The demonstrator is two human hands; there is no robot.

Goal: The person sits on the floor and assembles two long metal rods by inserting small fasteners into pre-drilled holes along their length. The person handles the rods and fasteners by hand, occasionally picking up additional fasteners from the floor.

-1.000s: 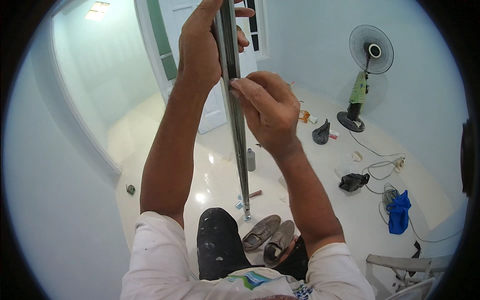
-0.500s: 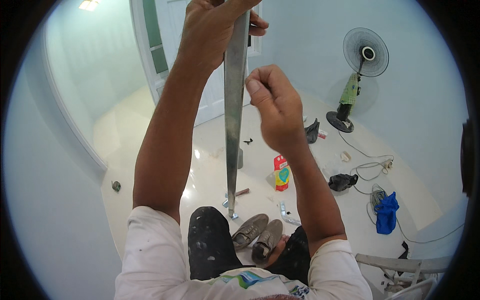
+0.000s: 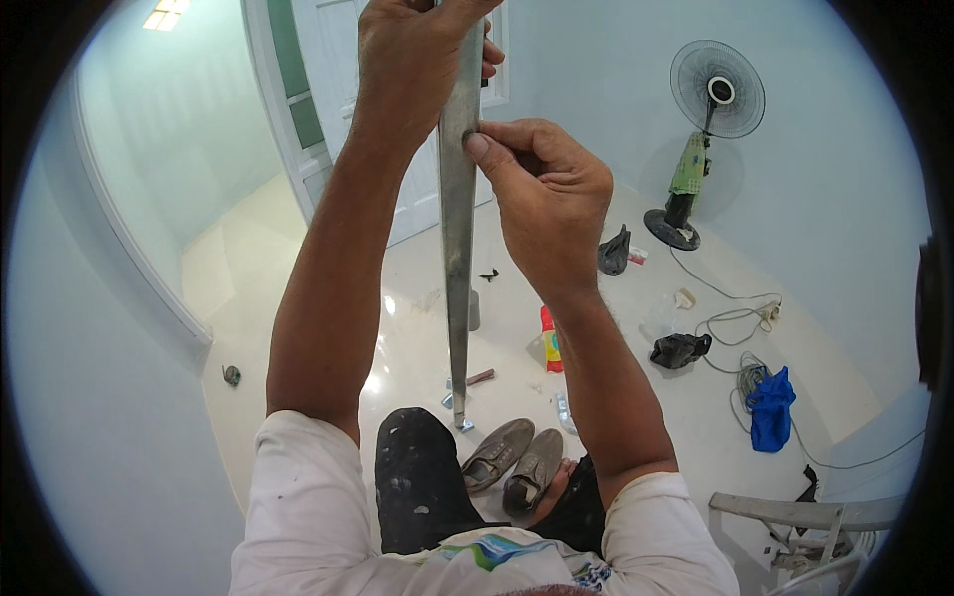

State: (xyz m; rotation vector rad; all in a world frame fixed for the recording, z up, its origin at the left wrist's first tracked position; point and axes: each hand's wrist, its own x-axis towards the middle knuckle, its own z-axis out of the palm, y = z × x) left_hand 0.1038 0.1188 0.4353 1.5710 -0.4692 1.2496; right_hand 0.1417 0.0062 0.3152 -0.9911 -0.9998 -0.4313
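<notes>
A long grey metal bar (image 3: 456, 228) stands upright in front of me, its lower end near the floor and its top beyond the upper edge of the view. My left hand (image 3: 412, 74) is closed around its upper part, fingertips showing on the far side. Lower down, my right hand (image 3: 549, 204) has thumb and forefinger pinched together against the bar's right edge. Whatever may be between those fingertips is too small to make out. By the bar's foot lie small shiny metal pieces (image 3: 447, 400) and a brown-handled tool (image 3: 480, 377).
Grey-brown shoes (image 3: 500, 454) sit between my knees. A red-and-yellow packet (image 3: 550, 343) is partly behind my right forearm. On the right are a standing fan (image 3: 686, 189), black bags (image 3: 681, 350), a blue bag (image 3: 771, 412), looped cable and a grey ladder-like frame (image 3: 795, 512). A white door (image 3: 412, 199) stands ahead.
My right hand has moved slightly left, from beside the bar to touching its edge. My left hand still holds the bar. The view has shifted a little.
</notes>
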